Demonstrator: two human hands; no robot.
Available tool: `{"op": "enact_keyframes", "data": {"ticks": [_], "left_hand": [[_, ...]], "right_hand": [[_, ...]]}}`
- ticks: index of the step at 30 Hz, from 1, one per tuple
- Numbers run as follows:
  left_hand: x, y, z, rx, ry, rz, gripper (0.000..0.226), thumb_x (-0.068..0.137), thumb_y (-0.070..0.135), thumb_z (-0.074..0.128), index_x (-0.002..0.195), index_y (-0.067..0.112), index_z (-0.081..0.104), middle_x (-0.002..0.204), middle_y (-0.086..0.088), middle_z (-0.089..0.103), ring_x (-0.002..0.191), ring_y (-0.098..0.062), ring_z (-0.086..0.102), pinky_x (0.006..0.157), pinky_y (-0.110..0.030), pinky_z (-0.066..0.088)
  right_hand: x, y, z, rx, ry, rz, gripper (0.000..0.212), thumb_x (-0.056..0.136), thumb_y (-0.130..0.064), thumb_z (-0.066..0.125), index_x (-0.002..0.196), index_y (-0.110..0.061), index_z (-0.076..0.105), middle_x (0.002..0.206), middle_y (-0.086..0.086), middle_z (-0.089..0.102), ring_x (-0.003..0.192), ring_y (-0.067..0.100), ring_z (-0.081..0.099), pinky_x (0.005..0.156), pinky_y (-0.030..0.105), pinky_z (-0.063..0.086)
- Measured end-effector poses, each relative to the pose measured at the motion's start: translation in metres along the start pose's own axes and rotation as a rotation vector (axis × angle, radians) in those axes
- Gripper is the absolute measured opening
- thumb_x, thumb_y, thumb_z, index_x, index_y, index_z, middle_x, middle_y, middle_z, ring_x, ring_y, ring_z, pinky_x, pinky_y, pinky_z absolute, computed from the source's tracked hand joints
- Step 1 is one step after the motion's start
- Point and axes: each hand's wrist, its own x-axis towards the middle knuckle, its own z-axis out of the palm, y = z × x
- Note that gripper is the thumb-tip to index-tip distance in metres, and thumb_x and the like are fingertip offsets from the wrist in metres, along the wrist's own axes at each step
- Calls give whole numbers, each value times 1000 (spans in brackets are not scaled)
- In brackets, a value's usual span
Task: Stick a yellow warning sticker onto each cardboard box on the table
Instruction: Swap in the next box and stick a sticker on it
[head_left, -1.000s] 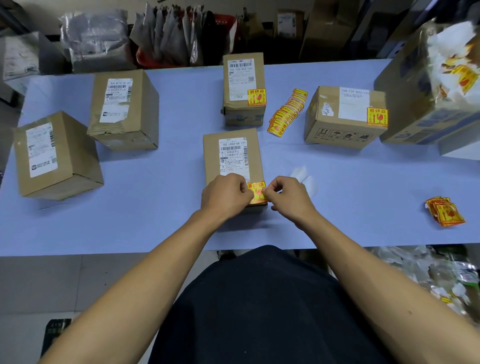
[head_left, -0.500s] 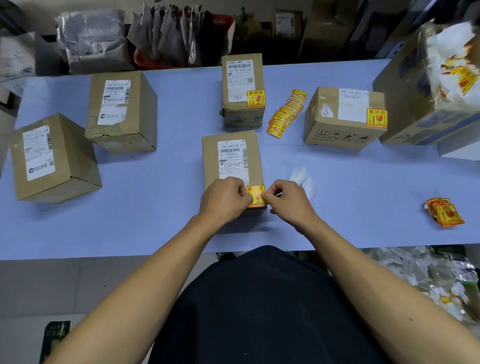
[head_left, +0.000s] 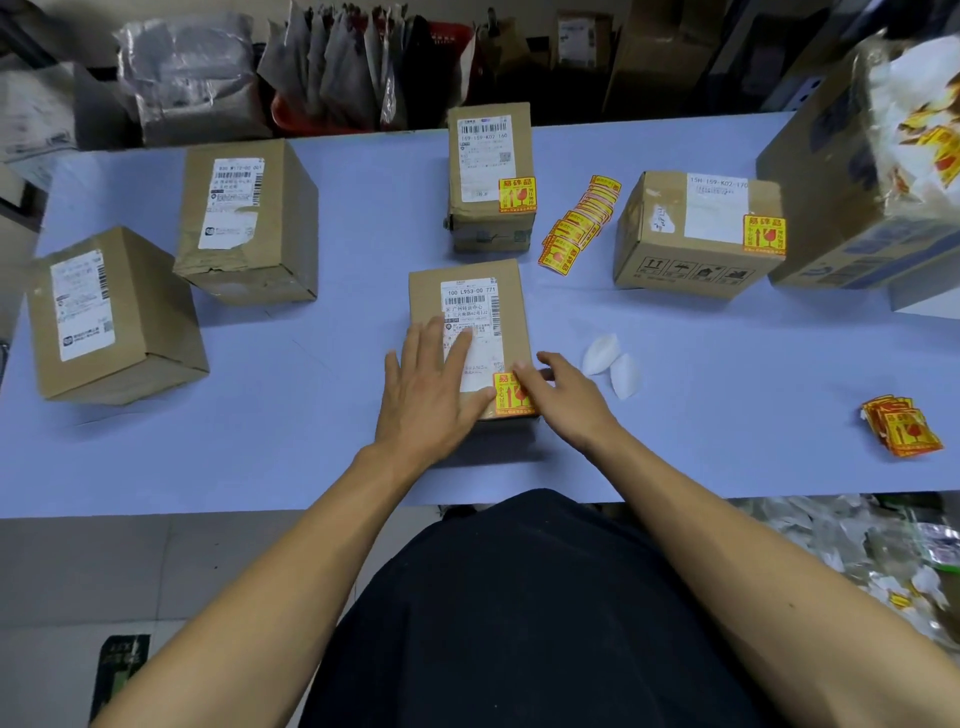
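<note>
A small cardboard box (head_left: 431, 291) lies in front of me with a yellow warning sticker (head_left: 506, 397) on its near right corner. My left hand (head_left: 434, 389) rests flat on the box top, fingers spread. My right hand (head_left: 563, 397) lies at the box's right side, with its fingertips touching the sticker. Two boxes beyond, a tall one (head_left: 491, 208) and a wide one (head_left: 693, 260), each carry a yellow sticker. Two boxes at the left, one near (head_left: 156, 322) and one farther (head_left: 285, 223), show only white labels.
A fanned row of yellow stickers (head_left: 579, 223) lies between the two stickered boxes. A small stack of stickers (head_left: 901, 426) sits near the right front edge. Two white backing scraps (head_left: 610, 361) lie right of my hand. A large box (head_left: 831, 182) stands at far right.
Both hands went from pinching the sticker at the box's near corner to lying open: the left hand spread flat over the box top, the right hand's fingertips on the sticker.
</note>
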Motion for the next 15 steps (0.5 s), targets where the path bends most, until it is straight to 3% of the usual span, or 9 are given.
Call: {"op": "enact_keyframes", "data": {"ticks": [2,5,9,10,12,13,15], "left_hand": [[-3,-2,9,-67,-64,-43,76,98,60,34,159,25,3,167,-5,-13,152,-26,-17,120,-57,3],[-4,-3,14,-89,-54,-38,75,98,62,29,158,27,-1,166,-3,-18,151,-23,-22,120,-56,1],[-4,-6,15,-82,-46,-34,77,98,62,29,158,27,-2,165,-2,-19,151,-23,-23,120,-56,2],[-4,-7,16,-86,-47,-32,76,98,61,31,158,27,-2,165,-2,-19,151,-23,-23,120,-56,3],[-3,-7,17,-108,-45,-34,76,98,60,34,158,28,-1,166,-1,-18,151,-23,-22,120,-56,3],[-2,-7,17,-128,-48,-33,76,98,59,35,158,28,1,166,-1,-18,151,-23,-22,120,-56,2],[0,-8,14,-216,-39,-27,76,98,56,43,158,27,8,167,-3,-13,152,-22,-19,121,-53,2]], "right_hand": [[2,-4,12,12,-24,-27,59,100,-55,45,147,-20,42,138,0,59,127,22,56,94,30,41],[-5,1,17,65,-50,-29,68,98,-54,50,154,-23,27,135,-11,58,124,15,56,93,24,38],[-6,13,9,99,-158,-45,53,98,-43,58,141,-41,28,108,-36,53,90,-23,55,77,-1,39],[-5,16,8,113,-190,-45,53,97,-44,60,140,-40,29,114,-37,54,94,-27,53,83,-1,39],[-2,19,8,132,-222,-54,74,93,-53,61,154,-37,22,130,-32,55,112,-18,54,103,14,41],[-1,19,7,127,-229,-60,76,92,-54,61,155,-38,21,134,-30,55,115,-15,53,106,18,41],[1,16,4,164,-244,-56,69,95,-48,60,153,-36,23,142,-28,48,118,-14,50,104,14,40]]}}
